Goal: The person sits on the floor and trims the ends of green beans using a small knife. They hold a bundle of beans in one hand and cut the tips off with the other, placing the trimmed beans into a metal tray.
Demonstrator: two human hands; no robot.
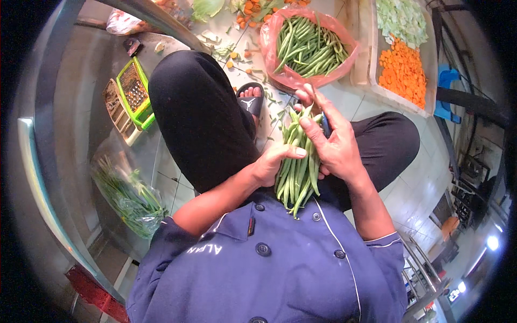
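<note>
A thick bunch of green beans (pixel 297 175) is held over my lap, tips pointing down toward my shirt. My left hand (pixel 274 161) wraps round the bunch from the left, its thumb across the front. At the upper end, my right hand (pixel 336 142) closes on the beans from the right, thumb pressed on them. A small dark blue piece (pixel 326 125) shows between its thumb and fingers; most of it is hidden, so its kind is unclear. Just beyond my hands sits a pink plastic bag (pixel 267 59) with many more green beans (pixel 309 48) in it.
At the far right, a tray (pixel 375 81) holds chopped orange carrots (pixel 404 72) and cut pale green leaves (pixel 401 21). Vegetable scraps (pixel 231 54) litter the tiles. On the left lie a green grater-like box (pixel 134 91) and a clear bag of green stalks (pixel 129 199). A blue stool (pixel 447 94) stands right.
</note>
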